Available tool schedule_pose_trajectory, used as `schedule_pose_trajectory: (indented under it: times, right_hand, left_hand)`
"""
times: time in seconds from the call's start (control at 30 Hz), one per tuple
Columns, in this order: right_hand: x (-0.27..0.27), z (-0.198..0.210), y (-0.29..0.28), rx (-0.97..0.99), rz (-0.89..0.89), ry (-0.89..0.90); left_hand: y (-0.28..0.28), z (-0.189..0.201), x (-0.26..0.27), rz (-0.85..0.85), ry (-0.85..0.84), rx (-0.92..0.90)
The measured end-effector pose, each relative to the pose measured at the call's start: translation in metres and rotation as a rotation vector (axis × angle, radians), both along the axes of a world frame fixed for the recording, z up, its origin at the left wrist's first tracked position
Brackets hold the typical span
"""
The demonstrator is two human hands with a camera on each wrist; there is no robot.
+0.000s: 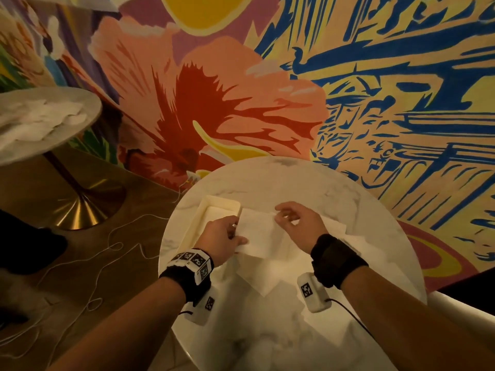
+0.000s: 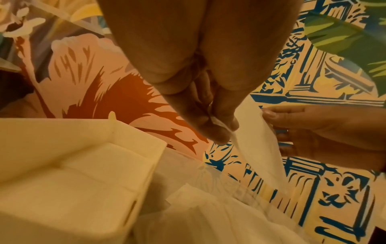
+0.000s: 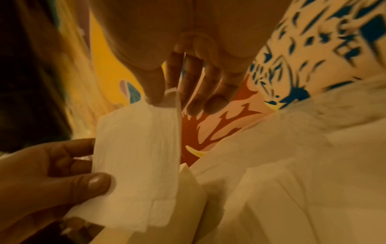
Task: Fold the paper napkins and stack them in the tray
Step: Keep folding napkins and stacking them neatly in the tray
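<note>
Nearest me, loose napkins lie on the desk. Above them my left hand and right hand each pinch an edge of one napkin, thin, limp, probably easily torn, so I hold its corners lightly. The tray sits just left of it, beyond my left hand.

A bright painted mural covers the wall. Two round marble tables stand on a wooden floor, under warm dim light.
</note>
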State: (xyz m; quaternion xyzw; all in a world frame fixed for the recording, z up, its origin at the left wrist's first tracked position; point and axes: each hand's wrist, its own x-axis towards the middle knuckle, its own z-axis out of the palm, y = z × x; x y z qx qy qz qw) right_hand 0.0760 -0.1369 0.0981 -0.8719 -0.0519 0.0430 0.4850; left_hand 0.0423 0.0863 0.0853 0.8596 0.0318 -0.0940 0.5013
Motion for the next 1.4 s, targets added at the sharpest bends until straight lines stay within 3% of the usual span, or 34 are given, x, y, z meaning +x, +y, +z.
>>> schedule_pose_trajectory:
  times: [0.17,0.33,0.53,0.87,1.03,1.4]
  right_hand:
    - [0.023,0.000,0.043,-0.211,0.153,0.004]
    - [0.039,-0.005,0.085,-0.279,0.149,0.004]
    - [0.051,-0.029,0.127,-0.396,0.144,0.159]
    - [0.046,-0.064,0.165,-0.654,0.220,0.343]
    - [0.041,-0.072,0.172,-0.824,0.231,0.325]
    - [0.041,-0.071,0.172,-0.933,0.361,0.281]
  left_hand:
    - [0.038,-0.006,-0.004,0.064,0.051,0.032]
    - [0.091,-0.014,-0.007,0.174,0.096,0.173]
    - [0.137,-0.031,-0.014,0.230,0.139,0.361]
    - [0.143,-0.047,-0.015,0.165,0.201,0.317]
    - [0.147,-0.049,-0.012,0.155,0.222,0.284]
    - [0.148,-0.053,-0.008,0.148,0.223,0.273]
